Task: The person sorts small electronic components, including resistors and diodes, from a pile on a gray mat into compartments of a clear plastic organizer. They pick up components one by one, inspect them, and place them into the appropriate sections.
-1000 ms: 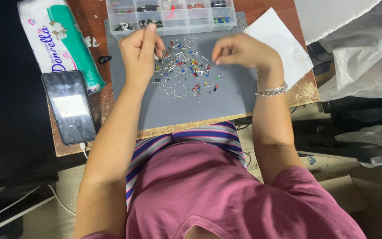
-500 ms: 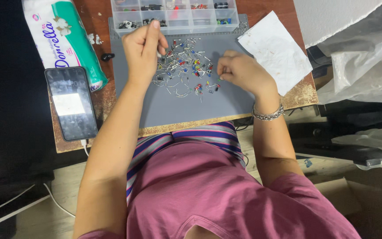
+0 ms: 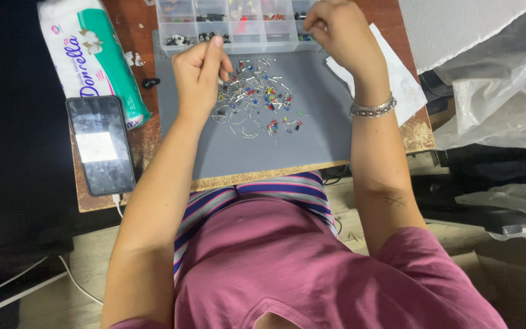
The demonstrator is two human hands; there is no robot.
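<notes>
A pile of small coloured components with wire legs [image 3: 257, 103] lies on a grey mat [image 3: 312, 140]. My left hand [image 3: 199, 79] rests at the pile's left edge, thumb and fingers pinched on a small component. My right hand [image 3: 336, 27] hovers over the right end of a clear compartment box [image 3: 238, 24] at the mat's far edge. Its fingertips are pinched together as if on a tiny component, which is too small to make out. A metal bracelet [image 3: 372, 108] circles my right wrist.
A dark phone [image 3: 100, 145] lies on the wooden table's left side, with a white cable below it. Beyond it sits a white-and-green tissue pack [image 3: 92, 55]. A white paper sheet [image 3: 397, 85] lies right of the mat. Plastic bags [image 3: 500, 91] pile up at the right.
My right hand has left the pile and risen to the far right, over the compartment box. My left hand has stayed pinched at the pile's left edge.
</notes>
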